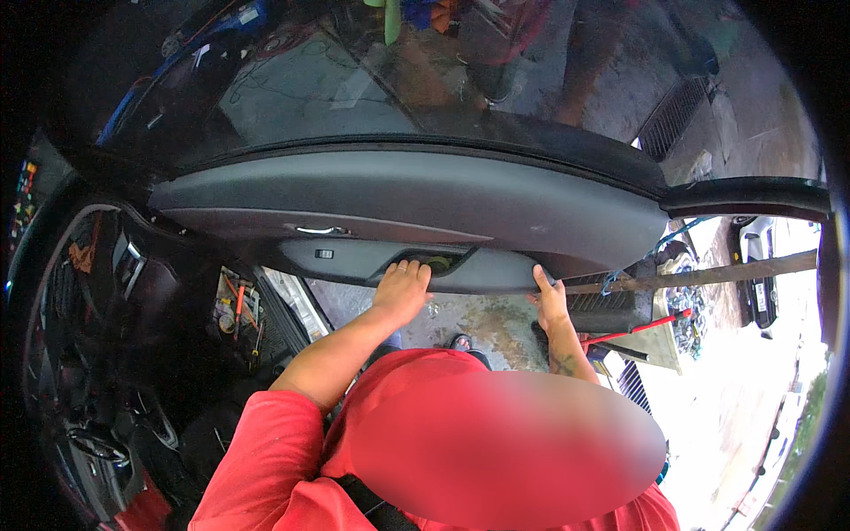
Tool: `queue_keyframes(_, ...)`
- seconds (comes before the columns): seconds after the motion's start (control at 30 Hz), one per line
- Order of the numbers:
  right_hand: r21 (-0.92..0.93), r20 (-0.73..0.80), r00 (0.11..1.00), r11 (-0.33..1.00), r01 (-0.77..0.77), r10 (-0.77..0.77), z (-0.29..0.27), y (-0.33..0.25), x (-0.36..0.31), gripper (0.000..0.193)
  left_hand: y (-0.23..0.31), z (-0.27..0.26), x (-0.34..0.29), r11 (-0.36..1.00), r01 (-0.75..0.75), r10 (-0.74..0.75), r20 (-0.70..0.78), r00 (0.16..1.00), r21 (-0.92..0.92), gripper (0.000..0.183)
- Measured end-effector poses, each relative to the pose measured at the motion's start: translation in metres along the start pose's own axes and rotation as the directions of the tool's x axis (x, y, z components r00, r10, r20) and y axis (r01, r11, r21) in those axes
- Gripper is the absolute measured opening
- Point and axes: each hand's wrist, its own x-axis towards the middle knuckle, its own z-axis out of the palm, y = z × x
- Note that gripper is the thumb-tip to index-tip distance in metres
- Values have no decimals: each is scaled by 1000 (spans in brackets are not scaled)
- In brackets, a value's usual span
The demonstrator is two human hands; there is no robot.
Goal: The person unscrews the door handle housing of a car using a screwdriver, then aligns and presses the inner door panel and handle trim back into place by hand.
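Observation:
A dark grey car door panel point(398, 190) spans the view in front of me, with its armrest point(505, 268) jutting out along the lower edge. My left hand point(405, 290) has its fingers curled over the armrest's edge at the pull pocket point(440, 262). At the armrest's right end, my right hand point(551, 299) grips the corner, thumb on top and the other fingers hidden beneath. Left of my left hand are a window switch point(325, 254) and a chrome inner door handle point(320, 230).
The door's window glass point(310, 88) rises beyond the panel. To the left lies the car's interior, with orange-handled tools point(239, 305) on its floor and a steering wheel point(97, 445). On the right are a wooden pole point(744, 269), a red bar point(651, 325) and a parked car point(757, 265).

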Motion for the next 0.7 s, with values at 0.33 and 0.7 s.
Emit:
queue_keyframes(0.33,-76,-42,998,996,-39,36,-9,9,1,93,5,0,5,998,0,0,3,1000,61,50)
queue_keyframes(0.7,-642,-247,826,724,253,-507,-17,85,-70,74,-29,-17,8,964,1,35,128,991,-266,65)
